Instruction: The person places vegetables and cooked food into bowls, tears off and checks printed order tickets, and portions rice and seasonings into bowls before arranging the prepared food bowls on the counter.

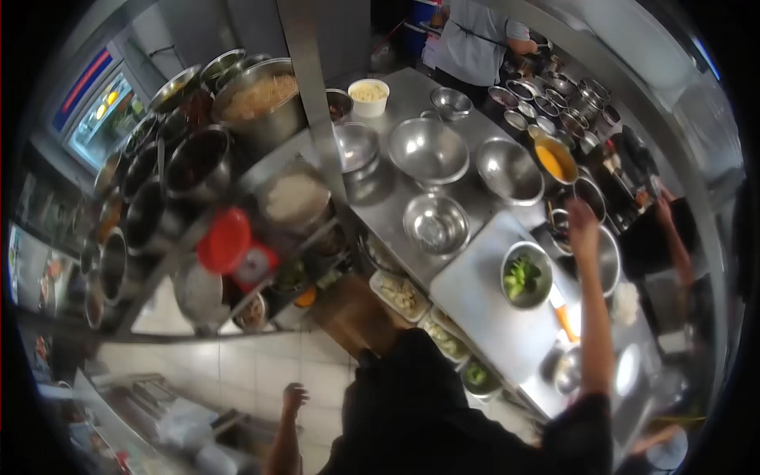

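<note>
My right hand (583,220) reaches across the steel counter, over the metal containers at its far side. Its fingers are blurred, and whether they grip anything is unclear. Below that arm, on a white cutting board (467,297), stands a metal bowl (507,291) with green vegetable pieces (522,277). Beside the bowl lies a knife with an orange handle (566,323). My left hand (294,397) hangs low over the tiled floor, away from the counter, fingers curled in with nothing visible in them.
Several metal bowls (428,150) and a white tub (369,96) stand on the counter. A pan of orange liquid (556,161) sits at its far side. Food trays (398,296) line the near edge. A shelf with a red scale (226,241) is left. Other people work nearby.
</note>
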Tool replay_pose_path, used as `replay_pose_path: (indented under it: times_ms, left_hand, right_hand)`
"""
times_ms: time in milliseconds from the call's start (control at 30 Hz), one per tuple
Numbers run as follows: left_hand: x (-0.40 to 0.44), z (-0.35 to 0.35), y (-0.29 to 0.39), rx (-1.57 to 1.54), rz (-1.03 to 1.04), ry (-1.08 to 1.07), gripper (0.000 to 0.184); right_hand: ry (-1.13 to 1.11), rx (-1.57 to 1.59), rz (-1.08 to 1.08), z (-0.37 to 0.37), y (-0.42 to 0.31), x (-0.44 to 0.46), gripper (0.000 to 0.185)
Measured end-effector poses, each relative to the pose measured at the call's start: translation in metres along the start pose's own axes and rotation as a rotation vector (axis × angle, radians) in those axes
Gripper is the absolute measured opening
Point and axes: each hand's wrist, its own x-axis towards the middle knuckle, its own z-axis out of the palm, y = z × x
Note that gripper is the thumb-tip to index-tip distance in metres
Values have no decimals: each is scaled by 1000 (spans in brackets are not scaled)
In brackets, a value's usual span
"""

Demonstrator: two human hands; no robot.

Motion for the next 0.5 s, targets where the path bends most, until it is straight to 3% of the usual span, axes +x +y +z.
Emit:
replay_pose_path:
  times_ms: [67, 133, 233, 267, 300, 333, 367, 400, 433, 467, 500]
  left_hand:
    - [3, -10, 38, -129, -1, 130, 19]
    - [7, -18, 53, -172, 7, 194, 20]
    - [-13, -37, 35, -210, -52, 332, 20]
    - [-31, -41, 28, -229, -125, 327, 19]
    - [-42, -42, 18, -250, -185, 311, 20]
    - [-36, -73, -44, -1087, -263, -46, 33]
    - [-59, -59, -18, -594, -372, 94, 49]
    - [-79, -54, -22, -730, -437, 181, 44]
    - [-102, -38, -10, -548, -353, 281, 34]
    - [-115, -23, 6, -492, -419, 373, 25]
    - [-121, -13, 15, -437, -485, 463, 20]
  right_hand:
    - [-92, 422, 90, 81, -21, 67, 18]
    - [-70, 186, 32, 151, -54, 135, 18]
    - [-130, 391, 47, 278, -75, 221, 22]
    - [-297, 466, 278, 333, -72, 246, 19]
    - [-303, 724, 504, 368, -86, 261, 16]
    - [-388, 748, 614, 404, -91, 279, 19]
    - [-470, 765, 729, 442, -88, 290, 26]
    - [-483, 785, 741, 487, -83, 292, 26]
    - [-447, 998, 799, 533, -74, 291, 29]
    - [-401, 1208, 852, 558, -72, 291, 32]
    - [-404, 1218, 860, 553, -80, 288, 32]
